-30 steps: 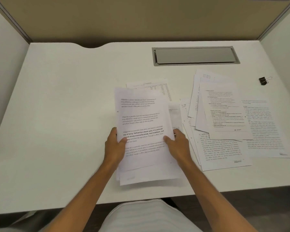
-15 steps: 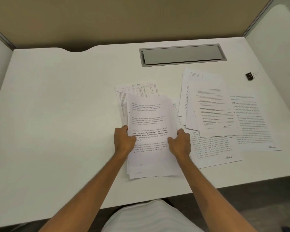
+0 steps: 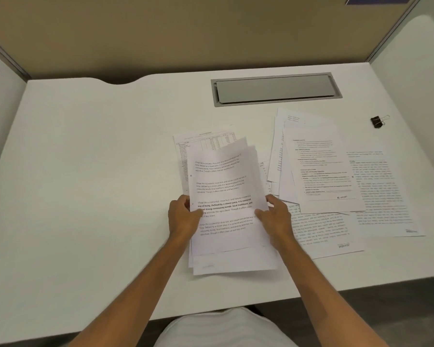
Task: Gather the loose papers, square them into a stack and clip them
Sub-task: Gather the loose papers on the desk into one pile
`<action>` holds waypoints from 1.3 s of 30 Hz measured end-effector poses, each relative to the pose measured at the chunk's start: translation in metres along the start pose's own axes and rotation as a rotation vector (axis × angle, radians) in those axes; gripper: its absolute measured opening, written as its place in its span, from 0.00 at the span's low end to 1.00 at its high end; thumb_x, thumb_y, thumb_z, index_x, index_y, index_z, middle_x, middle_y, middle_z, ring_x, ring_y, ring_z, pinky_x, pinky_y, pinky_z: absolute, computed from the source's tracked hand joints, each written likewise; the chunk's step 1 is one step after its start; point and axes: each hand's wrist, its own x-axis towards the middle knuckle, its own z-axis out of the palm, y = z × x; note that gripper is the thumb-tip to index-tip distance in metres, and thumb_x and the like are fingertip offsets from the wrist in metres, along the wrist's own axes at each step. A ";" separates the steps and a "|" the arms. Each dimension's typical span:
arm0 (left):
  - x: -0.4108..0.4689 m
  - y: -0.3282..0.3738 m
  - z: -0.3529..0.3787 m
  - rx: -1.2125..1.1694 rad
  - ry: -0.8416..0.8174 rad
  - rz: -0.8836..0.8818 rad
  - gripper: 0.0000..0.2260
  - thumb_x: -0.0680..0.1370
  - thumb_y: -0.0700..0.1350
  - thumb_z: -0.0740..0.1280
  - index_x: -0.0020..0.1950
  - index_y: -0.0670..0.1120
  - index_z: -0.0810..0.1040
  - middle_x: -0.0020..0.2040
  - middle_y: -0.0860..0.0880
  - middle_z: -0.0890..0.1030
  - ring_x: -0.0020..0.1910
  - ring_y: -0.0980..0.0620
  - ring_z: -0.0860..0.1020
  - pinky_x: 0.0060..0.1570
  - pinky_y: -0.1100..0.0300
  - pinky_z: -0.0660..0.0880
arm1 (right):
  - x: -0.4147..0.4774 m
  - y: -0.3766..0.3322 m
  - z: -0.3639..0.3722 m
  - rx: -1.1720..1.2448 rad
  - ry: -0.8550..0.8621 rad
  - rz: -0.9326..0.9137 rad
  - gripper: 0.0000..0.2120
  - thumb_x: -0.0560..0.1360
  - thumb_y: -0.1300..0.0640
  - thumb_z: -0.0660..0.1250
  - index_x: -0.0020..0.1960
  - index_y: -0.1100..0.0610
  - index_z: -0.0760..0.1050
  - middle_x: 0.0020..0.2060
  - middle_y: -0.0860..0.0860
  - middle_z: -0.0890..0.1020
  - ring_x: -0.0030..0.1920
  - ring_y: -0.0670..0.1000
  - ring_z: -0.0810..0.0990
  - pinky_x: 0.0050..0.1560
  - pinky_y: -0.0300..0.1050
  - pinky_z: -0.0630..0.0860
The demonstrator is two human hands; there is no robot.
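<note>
Sheaf (image 3: 223, 186) of thin white printed sheets, edges uneven, at mid-tabletop (image 3: 85, 171), gripped at both long sides by left hand (image 3: 183, 216) and right hand (image 3: 273, 216), fingers (image 3: 271, 198) curled round its edges. Loose rectangular pages (image 3: 318, 171) lie fanned and overlapping just to its right. Black metal binder clip (image 3: 377, 121) rests well apart, far right.

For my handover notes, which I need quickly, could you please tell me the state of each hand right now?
Left hand: holding the paper stack by its left edge.
Right hand: holding the same stack by its right edge.
</note>
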 end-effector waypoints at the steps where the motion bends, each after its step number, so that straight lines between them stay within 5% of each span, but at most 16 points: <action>1: 0.001 0.000 -0.002 -0.023 0.008 0.010 0.13 0.74 0.37 0.74 0.55 0.48 0.77 0.54 0.46 0.80 0.50 0.48 0.82 0.42 0.62 0.78 | 0.004 0.000 -0.003 0.034 -0.023 0.004 0.24 0.75 0.65 0.71 0.69 0.56 0.74 0.63 0.52 0.82 0.59 0.56 0.82 0.63 0.53 0.79; 6: 0.009 0.007 -0.017 -0.182 -0.026 -0.053 0.25 0.75 0.44 0.76 0.69 0.50 0.69 0.55 0.51 0.80 0.53 0.49 0.82 0.56 0.51 0.79 | 0.018 -0.015 -0.015 0.173 -0.137 -0.059 0.21 0.75 0.68 0.71 0.65 0.56 0.77 0.55 0.55 0.86 0.52 0.56 0.86 0.52 0.49 0.83; 8: 0.016 0.012 -0.022 -0.266 -0.057 -0.092 0.29 0.75 0.44 0.76 0.71 0.51 0.66 0.54 0.51 0.82 0.53 0.49 0.82 0.57 0.50 0.78 | 0.024 -0.030 -0.014 0.168 -0.163 -0.097 0.19 0.75 0.67 0.72 0.65 0.56 0.77 0.56 0.54 0.86 0.53 0.56 0.86 0.55 0.53 0.83; 12: 0.032 0.026 -0.024 -0.296 0.003 -0.091 0.14 0.75 0.37 0.74 0.60 0.45 0.78 0.53 0.47 0.86 0.51 0.48 0.84 0.56 0.50 0.81 | 0.042 -0.057 -0.004 0.070 -0.149 -0.165 0.15 0.75 0.64 0.72 0.61 0.59 0.77 0.56 0.51 0.84 0.54 0.53 0.84 0.59 0.52 0.81; 16: 0.044 0.043 -0.016 -0.186 0.123 -0.072 0.09 0.74 0.36 0.74 0.49 0.48 0.80 0.44 0.51 0.85 0.46 0.48 0.84 0.53 0.50 0.82 | 0.058 -0.076 0.017 -0.163 -0.058 -0.278 0.07 0.74 0.62 0.72 0.50 0.59 0.77 0.48 0.51 0.82 0.47 0.53 0.80 0.48 0.45 0.77; 19: 0.051 0.048 -0.006 -0.080 0.164 -0.059 0.07 0.75 0.36 0.72 0.49 0.47 0.80 0.43 0.51 0.83 0.45 0.46 0.83 0.52 0.50 0.82 | 0.068 -0.078 0.036 -0.385 -0.007 -0.342 0.11 0.75 0.60 0.71 0.57 0.61 0.77 0.55 0.56 0.77 0.55 0.55 0.77 0.51 0.43 0.72; 27: 0.066 0.044 0.007 -0.024 0.188 -0.110 0.15 0.69 0.37 0.70 0.52 0.52 0.77 0.54 0.43 0.81 0.48 0.43 0.82 0.48 0.47 0.83 | 0.058 -0.066 0.061 -0.515 -0.014 -0.399 0.20 0.78 0.63 0.67 0.67 0.62 0.66 0.64 0.59 0.74 0.66 0.60 0.72 0.65 0.55 0.73; 32: 0.067 0.052 0.007 -0.136 0.204 -0.191 0.20 0.72 0.33 0.69 0.62 0.46 0.73 0.54 0.45 0.80 0.46 0.46 0.79 0.38 0.58 0.77 | 0.059 -0.066 0.061 -0.548 0.026 -0.406 0.20 0.76 0.62 0.69 0.66 0.61 0.69 0.62 0.58 0.75 0.64 0.58 0.72 0.64 0.56 0.71; 39: 0.070 0.054 0.007 -0.191 0.141 -0.316 0.15 0.76 0.36 0.70 0.62 0.42 0.74 0.54 0.47 0.78 0.49 0.46 0.77 0.44 0.57 0.73 | 0.072 -0.080 0.056 -0.534 0.040 -0.331 0.24 0.75 0.59 0.72 0.68 0.60 0.69 0.62 0.57 0.76 0.64 0.58 0.72 0.64 0.56 0.71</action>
